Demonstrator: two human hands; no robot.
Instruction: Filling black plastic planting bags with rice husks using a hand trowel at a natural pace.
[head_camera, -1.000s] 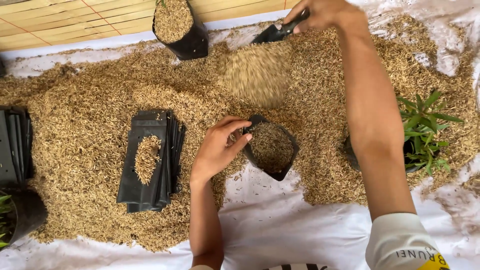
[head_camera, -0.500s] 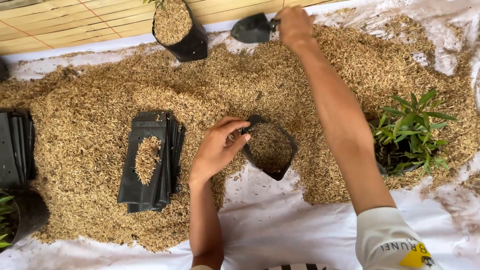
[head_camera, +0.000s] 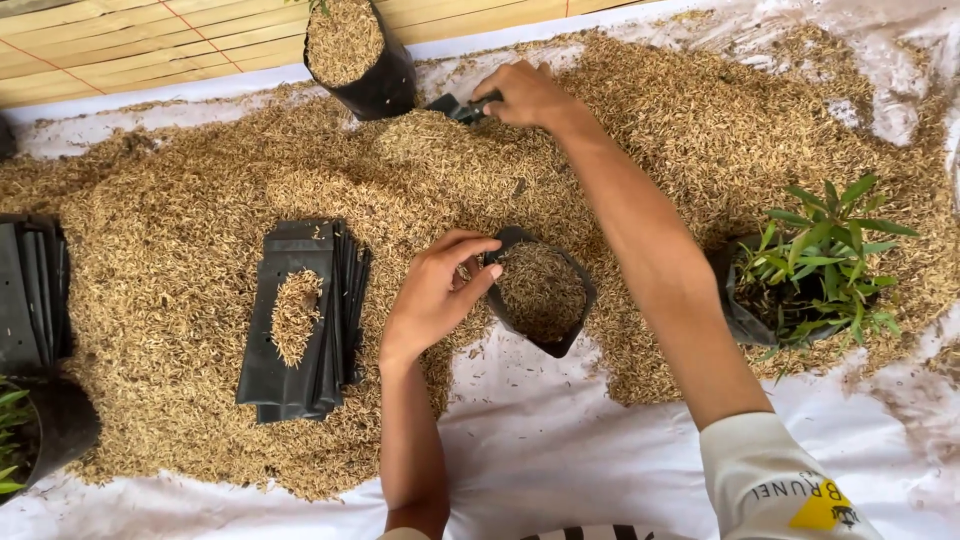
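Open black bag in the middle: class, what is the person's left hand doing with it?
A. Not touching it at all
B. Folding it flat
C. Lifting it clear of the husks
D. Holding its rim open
D: the left hand grips the rim of the open black bag, which stands partly filled with husks.

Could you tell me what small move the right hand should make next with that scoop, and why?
Probably lift the loaded scoop and carry it to the open bag. The right hand has the scoop dug into the husk pile, while the left hand holds the bag's rim open, and the bag looks only partly filled.
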